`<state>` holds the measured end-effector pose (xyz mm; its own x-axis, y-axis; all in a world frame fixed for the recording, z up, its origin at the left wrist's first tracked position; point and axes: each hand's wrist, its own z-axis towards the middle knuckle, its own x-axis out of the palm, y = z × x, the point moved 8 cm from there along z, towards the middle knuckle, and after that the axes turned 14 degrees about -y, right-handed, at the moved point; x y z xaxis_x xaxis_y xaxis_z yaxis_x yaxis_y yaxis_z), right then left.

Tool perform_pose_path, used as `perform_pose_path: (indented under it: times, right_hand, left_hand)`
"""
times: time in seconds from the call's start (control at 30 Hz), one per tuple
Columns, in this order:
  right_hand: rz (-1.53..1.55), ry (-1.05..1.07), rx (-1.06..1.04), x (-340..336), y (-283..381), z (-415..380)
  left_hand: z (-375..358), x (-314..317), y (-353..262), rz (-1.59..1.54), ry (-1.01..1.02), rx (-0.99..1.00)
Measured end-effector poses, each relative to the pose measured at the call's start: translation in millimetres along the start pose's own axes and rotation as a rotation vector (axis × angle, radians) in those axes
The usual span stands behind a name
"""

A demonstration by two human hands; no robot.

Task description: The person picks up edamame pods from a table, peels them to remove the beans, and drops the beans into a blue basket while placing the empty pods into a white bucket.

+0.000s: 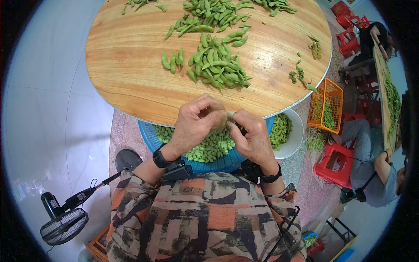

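Note:
My left hand (198, 124) and my right hand (251, 135) meet at the table's near edge, fingertips pinched together. A small pale bit shows between them, mostly covered by the fingers, and I cannot make out what it is. Directly below, a blue plastic basin (148, 136) holds many shelled green beans (208, 150). On the round wooden table (126, 65), a heap of green bean pods (218, 63) lies just beyond my hands. A few loose pods (173, 61) lie left of that heap.
More pods (209, 15) lie farther back, with scraps (301, 74) at the right. Beside the basin stands a white bowl (297, 135) of pods or hulls. An orange crate (334, 98), red stools (336, 163) and another seated person (371, 161) are rightward; a fan (63, 227) is lower left.

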<state>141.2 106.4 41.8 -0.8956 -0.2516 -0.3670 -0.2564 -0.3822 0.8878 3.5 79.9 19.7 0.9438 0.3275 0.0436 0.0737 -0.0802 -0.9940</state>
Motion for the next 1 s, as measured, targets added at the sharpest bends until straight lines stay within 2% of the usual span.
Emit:
perform_pose_path:
  times: [0.03,0.1,0.13,0.2,0.33,0.4,0.43,0.5,0.63,0.7,0.73,0.8,0.83,0.9,0.93,1.0]
  right_hand:
    - [0.000,-0.001,0.003,-2,-1,0]
    - [0.100,0.152,0.101,5,-8,-5]
    - [0.101,0.156,0.102,4,-10,-6]
    - [0.347,0.307,0.384,15,-23,-16]
    - [0.498,0.337,0.542,15,-25,-21]
    - [0.260,0.162,0.356,4,-24,-10]
    - [0.258,0.161,0.357,5,-23,-9]
    - [0.138,0.029,0.117,-5,-6,0]
    - [0.086,-0.002,0.100,-5,-1,-1]
    - [0.023,-0.052,0.006,-6,4,-1]
    - [0.023,-0.051,0.006,-5,4,-2]
    - [0.002,-0.039,0.014,-3,2,-3]
    - [0.002,-0.040,0.014,-3,1,-3]
    - [0.040,-0.006,0.056,-1,-4,-4]
    - [0.039,-0.005,0.056,-2,-4,-3]
    - [0.096,0.056,0.136,0,-9,-3]
  left_hand:
    - [2,-2,2,0.000,0.002,-0.003]
    - [2,1,24,-0.147,0.149,-0.291]
    - [3,-4,31,-0.148,0.145,-0.293]
    - [-5,7,45,-0.474,0.342,-0.504]
    - [-14,16,38,-0.538,0.355,-0.537]
    - [-10,13,15,-0.246,0.157,-0.322]
    - [-12,14,19,-0.247,0.158,-0.323]
    - [-11,10,28,0.021,0.138,-0.191]
    - [-8,2,20,0.158,0.126,-0.087]
    - [-9,4,2,0.439,0.177,0.092]
    - [-7,2,1,0.439,0.176,0.091]
    - [-7,6,-10,0.582,0.231,0.316]
    - [-6,3,-9,0.583,0.231,0.317]
    - [-7,4,5,0.435,0.352,0.170]
    - [-5,1,2,0.434,0.351,0.170]
    - [-10,1,19,0.182,0.466,-0.274]
